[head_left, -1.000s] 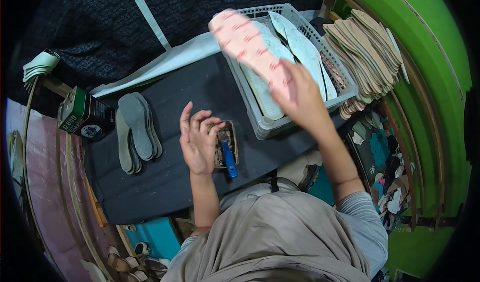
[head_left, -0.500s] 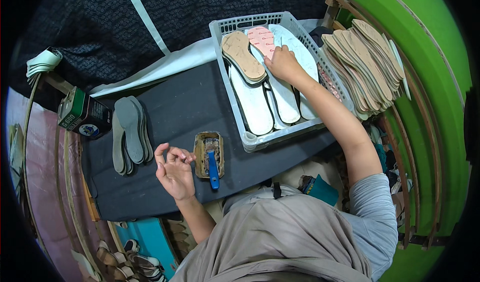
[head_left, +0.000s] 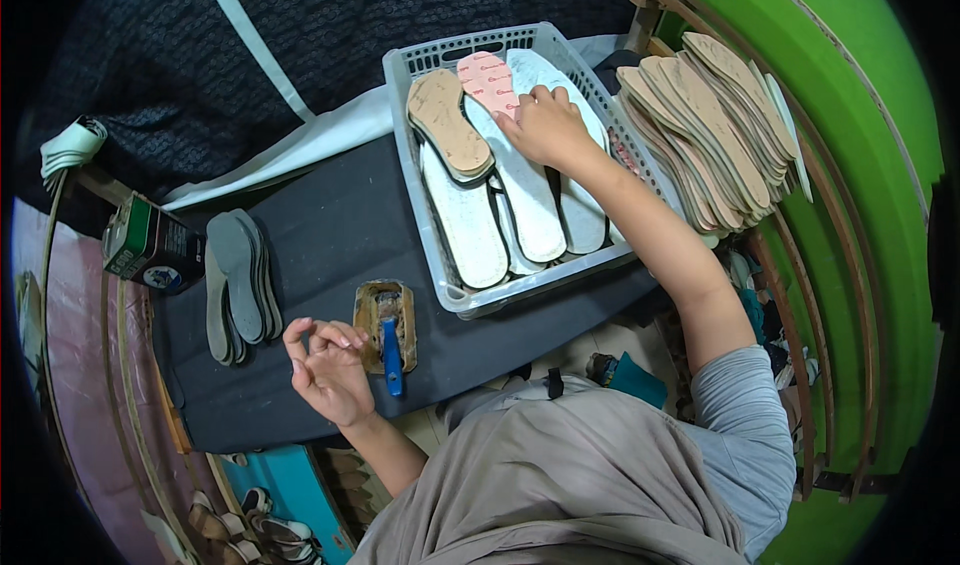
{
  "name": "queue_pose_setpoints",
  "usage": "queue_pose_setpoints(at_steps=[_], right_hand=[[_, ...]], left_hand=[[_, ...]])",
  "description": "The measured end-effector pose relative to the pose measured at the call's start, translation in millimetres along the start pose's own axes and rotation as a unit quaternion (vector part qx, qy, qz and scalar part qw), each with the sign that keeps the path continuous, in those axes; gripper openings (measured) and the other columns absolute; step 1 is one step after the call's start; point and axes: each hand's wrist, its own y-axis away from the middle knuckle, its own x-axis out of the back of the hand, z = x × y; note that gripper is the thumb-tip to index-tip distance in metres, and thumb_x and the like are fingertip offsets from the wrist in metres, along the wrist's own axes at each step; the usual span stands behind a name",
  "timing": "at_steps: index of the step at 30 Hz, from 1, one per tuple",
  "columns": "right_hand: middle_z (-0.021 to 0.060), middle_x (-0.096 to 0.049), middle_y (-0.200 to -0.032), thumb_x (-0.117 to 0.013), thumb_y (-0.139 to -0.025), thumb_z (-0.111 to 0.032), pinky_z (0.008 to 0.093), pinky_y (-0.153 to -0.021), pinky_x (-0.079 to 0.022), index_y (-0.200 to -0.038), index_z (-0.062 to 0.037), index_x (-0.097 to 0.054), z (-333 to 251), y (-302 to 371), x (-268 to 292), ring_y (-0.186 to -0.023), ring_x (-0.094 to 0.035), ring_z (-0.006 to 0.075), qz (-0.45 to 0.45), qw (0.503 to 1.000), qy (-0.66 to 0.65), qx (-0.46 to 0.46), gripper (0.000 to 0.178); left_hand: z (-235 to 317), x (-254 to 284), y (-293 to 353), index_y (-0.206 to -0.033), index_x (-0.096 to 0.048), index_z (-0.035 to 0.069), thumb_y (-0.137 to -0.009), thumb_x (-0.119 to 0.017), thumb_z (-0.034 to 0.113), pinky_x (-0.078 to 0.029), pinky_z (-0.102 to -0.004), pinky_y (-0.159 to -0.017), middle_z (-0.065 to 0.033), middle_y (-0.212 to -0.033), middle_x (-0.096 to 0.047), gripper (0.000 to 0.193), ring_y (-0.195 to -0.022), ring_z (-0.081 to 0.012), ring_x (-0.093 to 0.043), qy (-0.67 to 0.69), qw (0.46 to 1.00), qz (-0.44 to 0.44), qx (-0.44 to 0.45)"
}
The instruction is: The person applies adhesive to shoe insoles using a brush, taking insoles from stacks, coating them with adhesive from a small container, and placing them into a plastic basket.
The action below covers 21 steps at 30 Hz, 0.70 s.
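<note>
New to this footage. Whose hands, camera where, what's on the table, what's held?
No machine here: these are a person's own bare hands, seen from a fisheye camera on their head, looking down, so straight edges bend near the rim. The right hand touches a pink insole in a plastic crate; its grip is hidden. The left hand is empty, half-curled beside a tray with a blue-handled brush. Also on the dark table are grey insoles.
</note>
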Motion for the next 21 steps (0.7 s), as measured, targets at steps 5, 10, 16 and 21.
queue_pose_setpoints(at_steps=[5,10,16,21], right_hand=[[0.0168,-0.056,-0.112,-0.061,-0.082,-0.035,0.0443,-0.092,-0.040,-0.110,-0.0010,-0.061,34.2,69.9,62.4,-0.108,-0.049,0.0336,0.228,0.971,-0.027,0.063,0.044],[0.0160,-0.056,-0.114,-0.066,-0.079,-0.029,0.0439,-0.093,-0.039,-0.114,-0.0039,-0.057,92.9,133.1,104.3,-0.108,-0.050,0.0332,0.323,0.939,0.100,-0.064,0.044],[0.0178,-0.058,-0.113,-0.062,-0.083,-0.036,0.0468,-0.089,-0.042,-0.118,-0.0024,-0.052,137.5,147.2,98.5,-0.107,-0.052,0.0356,0.196,0.951,0.149,-0.185,0.050],[0.0198,-0.057,-0.110,-0.064,-0.081,-0.037,0.0466,-0.088,-0.043,-0.117,-0.0018,-0.054,146.7,138.4,94.4,-0.105,-0.053,0.0364,0.198,0.946,0.144,-0.211,0.052]], left_hand=[[1.0,-11.1,1.7,-0.116,-0.042,0.006,-0.094,-0.037,0.038,-0.039,-0.0385,-0.073,-0.0099,-0.080,-0.048,0.039,-0.074,-0.0219,-0.046,-0.021,1.000,-0.023,-0.005],[-7.8,-18.6,-0.7,-0.113,-0.044,0.005,-0.094,-0.036,0.037,-0.039,-0.0377,-0.073,-0.0095,-0.079,-0.047,0.038,-0.073,-0.0213,-0.045,-0.028,0.999,-0.028,0.010],[-19.2,-32.4,-3.4,-0.112,-0.044,0.005,-0.094,-0.034,0.036,-0.040,-0.0371,-0.074,-0.0096,-0.079,-0.047,0.038,-0.073,-0.0214,-0.046,-0.022,0.998,-0.035,0.037],[-20.0,-33.4,0.3,-0.108,-0.044,0.003,-0.093,-0.034,0.038,-0.041,-0.0372,-0.074,-0.0121,-0.078,-0.051,0.039,-0.074,-0.0220,-0.049,-0.022,0.997,-0.042,0.053]])
